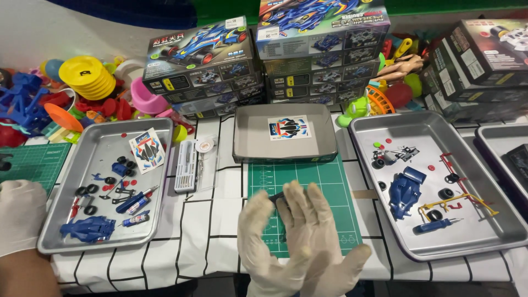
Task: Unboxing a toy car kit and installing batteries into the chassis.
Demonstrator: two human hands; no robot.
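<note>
2 gloved hands meet over the green mat [330, 181] at the table's middle: the left hand [263, 242] and right hand [324, 242] stand palm to palm, fingers straight and pressed together around a small black part [276, 197], of which only the top edge shows above the left fingertips. A 3rd gloved hand [19, 214], another person's, rests at the left edge. 3 metal trays are in full view: the left tray [88, 242] holds a blue car body, about 6 small black wheels, 2 blue-handled tools and 1 sticker sheet; the right tray [495, 231] holds 1 blue body, 1 white chassis, about 4 wheels, a red sprue, a yellow sprue and 1 blue tool. A 4th tray is cut off at the far right. Just behind the mat sits 1 open grey box lid [286, 151] with a rectangular white-and-blue sticker sheet inside. Behind it stand 2 stacks of kit boxes [324, 55], dark with racing-car pictures; more boxes lean at the right.
</note>
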